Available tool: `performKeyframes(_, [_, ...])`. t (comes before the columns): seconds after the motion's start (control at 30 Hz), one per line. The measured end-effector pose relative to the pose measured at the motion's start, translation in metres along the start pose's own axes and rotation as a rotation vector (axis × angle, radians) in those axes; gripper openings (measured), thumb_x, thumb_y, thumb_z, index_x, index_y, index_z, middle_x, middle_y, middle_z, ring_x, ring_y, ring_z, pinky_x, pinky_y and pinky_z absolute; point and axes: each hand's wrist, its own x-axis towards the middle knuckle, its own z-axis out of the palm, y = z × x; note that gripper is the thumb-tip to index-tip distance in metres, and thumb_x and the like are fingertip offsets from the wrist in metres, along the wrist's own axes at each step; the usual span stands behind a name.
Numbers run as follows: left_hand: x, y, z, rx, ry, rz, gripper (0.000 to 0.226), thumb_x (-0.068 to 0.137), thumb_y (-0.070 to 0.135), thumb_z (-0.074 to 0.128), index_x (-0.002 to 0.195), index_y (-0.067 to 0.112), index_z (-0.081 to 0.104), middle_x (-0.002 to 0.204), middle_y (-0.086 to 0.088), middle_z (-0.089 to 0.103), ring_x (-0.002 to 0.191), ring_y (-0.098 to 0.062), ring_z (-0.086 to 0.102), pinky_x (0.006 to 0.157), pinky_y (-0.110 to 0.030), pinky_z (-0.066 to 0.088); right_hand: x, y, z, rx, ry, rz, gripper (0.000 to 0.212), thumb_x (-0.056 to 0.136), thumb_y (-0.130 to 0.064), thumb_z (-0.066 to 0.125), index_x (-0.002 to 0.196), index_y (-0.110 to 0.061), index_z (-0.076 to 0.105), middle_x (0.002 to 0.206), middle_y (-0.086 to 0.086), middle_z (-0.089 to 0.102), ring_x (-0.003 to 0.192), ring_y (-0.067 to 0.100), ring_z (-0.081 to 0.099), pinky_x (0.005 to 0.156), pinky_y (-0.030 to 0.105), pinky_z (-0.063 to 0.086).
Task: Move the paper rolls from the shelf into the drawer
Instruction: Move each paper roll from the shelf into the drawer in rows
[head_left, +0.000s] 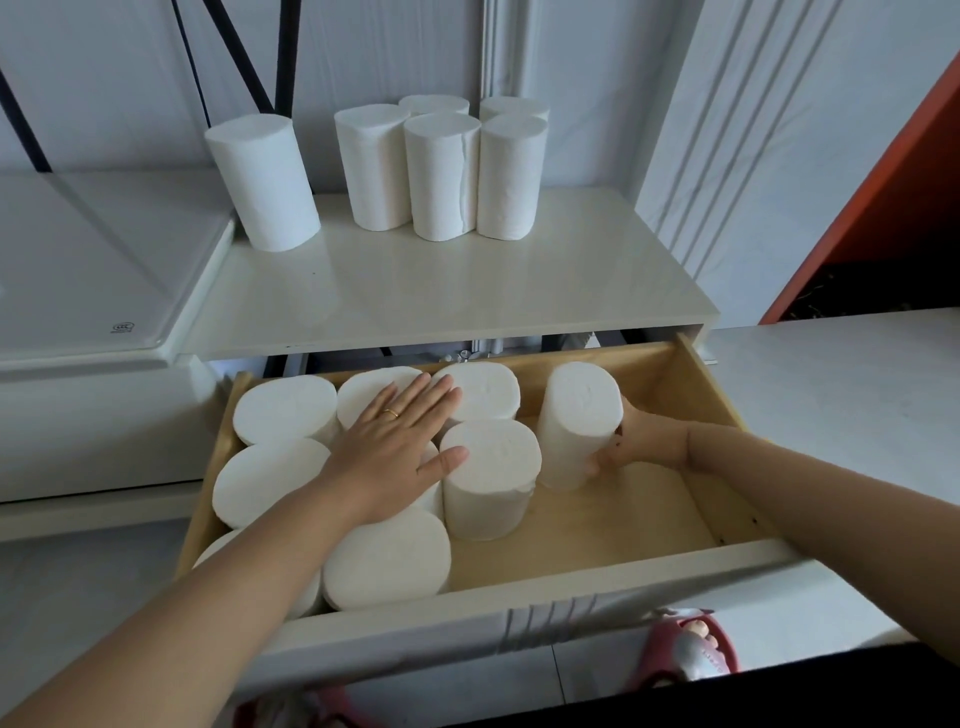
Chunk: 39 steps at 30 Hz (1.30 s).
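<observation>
Your right hand (641, 441) grips a tilted roll (576, 426) in the drawer (623, 525), left hand (395, 447) flat and open on the packed rolls (283, 410); release it leaning and it tips, while six rolls (441, 176) wait on the shelf (467, 280).

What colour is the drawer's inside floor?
Light natural wood, pale tan, on the drawer floor; the head view shows it, right of the paper rolls.
</observation>
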Motion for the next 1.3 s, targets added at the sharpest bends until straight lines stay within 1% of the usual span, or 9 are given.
performKeyframes(0.07, [0.0,0.0,0.0,-0.005,0.0,0.002,0.074,0.08,0.069,-0.007,0.142,0.032,-0.021,0.15,0.019,-0.026,0.134,0.001,-0.031,0.112,-0.026,-0.018,-0.009,-0.006,-0.012,0.163,-0.096,0.003,0.125,0.051,-0.045,0.089,0.151,-0.03,0.016,0.146,-0.006,0.041,0.135,0.015,0.039,0.111,0.036,0.037])
performKeyframes(0.13, [0.0,0.001,0.0,-0.004,-0.001,0.002,0.073,0.079,0.069,-0.007,0.141,0.032,-0.021,0.15,0.019,-0.026,0.134,0.0,-0.032,0.112,-0.026,-0.018,-0.014,-0.014,-0.022,0.304,-0.061,0.012,0.104,0.057,-0.059,0.083,0.144,-0.03,0.034,0.143,-0.002,0.048,0.133,0.017,0.044,0.112,0.041,0.035])
performKeyframes(0.23, [0.0,0.001,-0.001,0.006,-0.002,-0.001,0.076,0.078,0.069,-0.008,0.144,0.031,-0.019,0.15,0.018,-0.026,0.135,0.0,-0.031,0.112,-0.026,-0.018,-0.007,-0.024,-0.027,0.399,0.068,0.011,0.063,0.077,-0.052,0.065,0.132,-0.027,0.05,0.136,0.001,0.056,0.128,0.02,0.051,0.105,0.037,0.044])
performKeyframes(0.43, [-0.001,0.002,-0.003,-0.006,-0.001,-0.004,0.076,0.081,0.067,-0.004,0.147,0.03,-0.014,0.151,0.018,-0.023,0.136,0.0,-0.029,0.112,-0.025,-0.018,0.006,-0.036,-0.017,0.179,0.149,-0.009,0.052,0.087,-0.023,0.069,0.134,-0.019,0.049,0.127,0.006,0.061,0.116,0.022,0.06,0.094,0.034,0.052])
performKeyframes(0.73, [0.0,0.003,-0.002,-0.006,0.004,-0.004,0.077,0.08,0.067,-0.002,0.147,0.03,-0.011,0.151,0.018,-0.021,0.136,0.0,-0.026,0.113,-0.026,-0.015,-0.047,-0.036,-0.001,-0.107,-0.066,0.161,0.035,0.084,-0.041,0.068,0.113,-0.035,0.049,0.113,-0.004,0.06,0.101,0.014,0.061,0.073,0.023,0.057])
performKeyframes(0.87, [0.0,0.002,-0.002,-0.002,0.005,-0.001,0.076,0.081,0.067,-0.002,0.147,0.031,-0.011,0.151,0.018,-0.021,0.136,0.0,-0.025,0.113,-0.026,-0.015,-0.067,-0.04,0.018,-0.06,-0.203,0.309,0.048,0.077,-0.056,0.065,0.116,-0.031,0.052,0.11,0.003,0.065,0.093,0.02,0.068,0.069,0.027,0.06])
performKeyframes(1.0, [0.0,0.001,-0.001,-0.002,0.006,-0.002,0.076,0.081,0.068,-0.002,0.147,0.032,-0.011,0.151,0.018,-0.021,0.136,0.001,-0.026,0.113,-0.026,-0.015,-0.073,-0.047,0.037,-0.005,-0.207,0.353,0.076,0.06,-0.069,0.061,0.118,-0.02,0.059,0.094,0.002,0.072,0.067,0.008,0.068,0.059,0.018,0.053])
performKeyframes(1.2, [0.0,0.001,-0.002,0.001,-0.001,-0.005,0.078,0.079,0.068,-0.004,0.147,0.031,-0.011,0.151,0.017,-0.021,0.137,-0.001,-0.024,0.115,-0.028,-0.013,-0.066,-0.053,0.057,0.037,-0.197,0.391,0.087,0.056,-0.072,0.06,0.109,-0.003,0.068,0.087,0.008,0.068,0.06,0.011,0.058,0.055,0.016,0.048])
performKeyframes(1.3, [0.0,0.002,-0.003,0.002,-0.009,-0.006,0.077,0.08,0.067,-0.004,0.147,0.03,-0.012,0.151,0.017,-0.022,0.137,-0.001,-0.025,0.114,-0.028,-0.014,-0.06,-0.059,0.068,0.1,-0.235,0.399,0.075,0.065,-0.067,0.062,0.103,-0.003,0.069,0.086,0.008,0.068,0.06,0.01,0.057,0.055,0.014,0.047])
